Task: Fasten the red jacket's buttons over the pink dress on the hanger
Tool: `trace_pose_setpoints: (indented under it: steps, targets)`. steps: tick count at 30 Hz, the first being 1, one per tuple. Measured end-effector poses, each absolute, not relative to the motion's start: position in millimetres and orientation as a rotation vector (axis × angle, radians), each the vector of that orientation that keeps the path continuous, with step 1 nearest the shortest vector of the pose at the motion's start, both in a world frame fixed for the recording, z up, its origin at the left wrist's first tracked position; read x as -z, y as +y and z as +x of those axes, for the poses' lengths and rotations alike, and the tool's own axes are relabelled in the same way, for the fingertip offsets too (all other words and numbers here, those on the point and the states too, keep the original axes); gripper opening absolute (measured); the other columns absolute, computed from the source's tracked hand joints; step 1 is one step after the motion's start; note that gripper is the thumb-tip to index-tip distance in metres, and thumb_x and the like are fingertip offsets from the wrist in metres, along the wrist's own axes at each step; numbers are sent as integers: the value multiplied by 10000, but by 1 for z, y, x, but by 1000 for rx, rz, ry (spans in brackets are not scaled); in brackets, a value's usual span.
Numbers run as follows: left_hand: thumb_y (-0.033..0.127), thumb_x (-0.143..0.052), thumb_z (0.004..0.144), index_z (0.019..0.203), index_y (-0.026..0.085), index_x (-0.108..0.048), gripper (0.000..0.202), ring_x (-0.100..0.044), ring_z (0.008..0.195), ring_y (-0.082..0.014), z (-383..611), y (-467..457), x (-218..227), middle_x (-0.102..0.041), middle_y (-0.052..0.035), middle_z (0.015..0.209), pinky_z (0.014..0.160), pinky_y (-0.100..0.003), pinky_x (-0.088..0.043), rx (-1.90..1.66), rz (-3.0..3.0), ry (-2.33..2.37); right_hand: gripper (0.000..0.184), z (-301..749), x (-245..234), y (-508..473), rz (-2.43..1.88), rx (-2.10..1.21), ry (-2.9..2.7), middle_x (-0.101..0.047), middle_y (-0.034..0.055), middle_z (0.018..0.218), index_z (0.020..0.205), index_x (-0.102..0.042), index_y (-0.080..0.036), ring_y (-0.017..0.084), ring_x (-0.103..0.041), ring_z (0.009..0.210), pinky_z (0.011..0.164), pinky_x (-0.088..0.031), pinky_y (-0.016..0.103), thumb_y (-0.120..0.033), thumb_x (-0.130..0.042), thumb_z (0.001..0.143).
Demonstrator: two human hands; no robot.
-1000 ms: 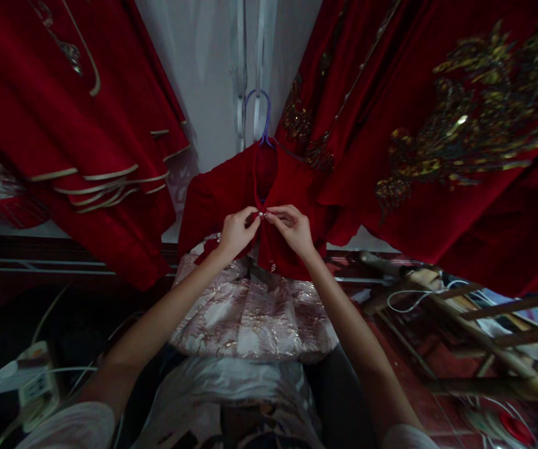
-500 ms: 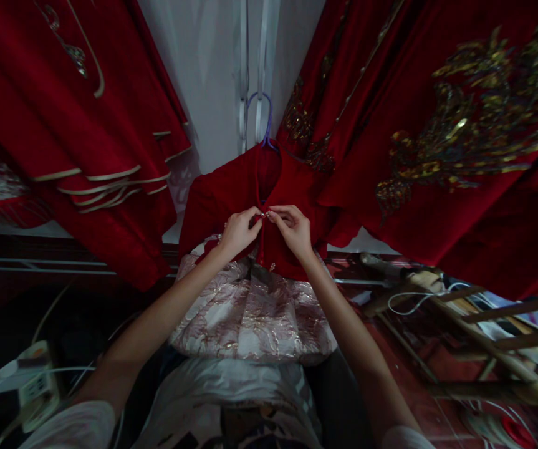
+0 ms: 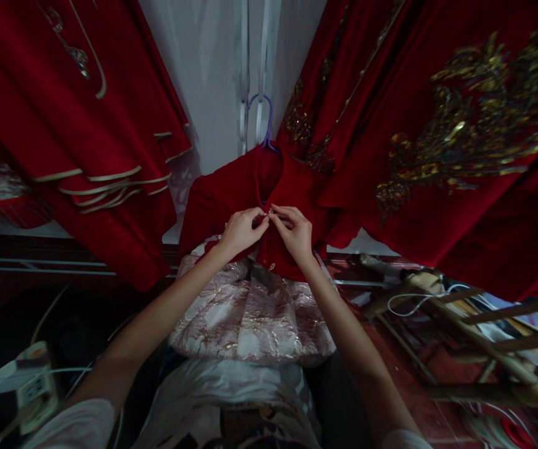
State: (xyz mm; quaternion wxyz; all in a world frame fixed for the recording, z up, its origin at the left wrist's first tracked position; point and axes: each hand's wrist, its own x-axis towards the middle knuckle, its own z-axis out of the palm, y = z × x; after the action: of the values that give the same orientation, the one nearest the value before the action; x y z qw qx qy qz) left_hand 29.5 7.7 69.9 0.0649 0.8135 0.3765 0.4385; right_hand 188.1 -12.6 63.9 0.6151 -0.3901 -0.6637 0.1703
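A short red cloth jacket with a V-shaped neck [image 3: 224,187] hangs in front of the seated-looking person from a thin purple hanger [image 3: 269,121], whose hook sits against two pale vertical strips [image 3: 244,56]. Hung that way, I'd judge, the jacket bears its own weight and turns its front to the wearer of the pale printed shirt [image 3: 231,386], leaving both hands free for fine work.

The left hand [image 3: 242,231] and the right hand [image 3: 293,232] meet at the front opening, just under the neckline. Each has thumb and forefinger drawn together in a pinch on the jacket's edge, one from either side, probably so that the two edges stay lined up. A small pale beaded ornament [image 3: 270,212] shows right between the fingertips, touching them; its finer parts are too small and too covered for me to tell which finger has which piece. A second beaded ornament [image 3: 272,266] lies lower on the front, below the right hand and apart from it.

Beneath the jacket's hem spreads a shiny white-and-pink brocade cloth [image 3: 254,324], under both forearms. Red garments with pale trim [image 3: 123,125] hang on the left, and red garments with gold sequins [image 3: 465,125] on the right.
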Motion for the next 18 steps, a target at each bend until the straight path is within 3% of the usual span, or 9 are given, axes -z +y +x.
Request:
trace_pose_setpoints:
  steps: [7,18]
  targets:
    - [229,-523,855,819,179,-620,114,-640,698,-147,25,6,-75,-689,-34,790,675,-244,-472,-1243,2518,1134,302,191,-66,-9,-874,-457,-1560,-632,44,999,1068,-712,-231,121,-667,819,740,-609,251,-386,-668,812]
    - [249,-477,875,774,159,-684,247,-566,585,-138,21,1,-94,-658,-43,705,578,-261,-409,-1084,2850,1155,333,194,-69,-9,-869,-569,-1546,-640,48,982,1038,-719,-211,123,-665,812,749,-609,257,-422,-690,782]
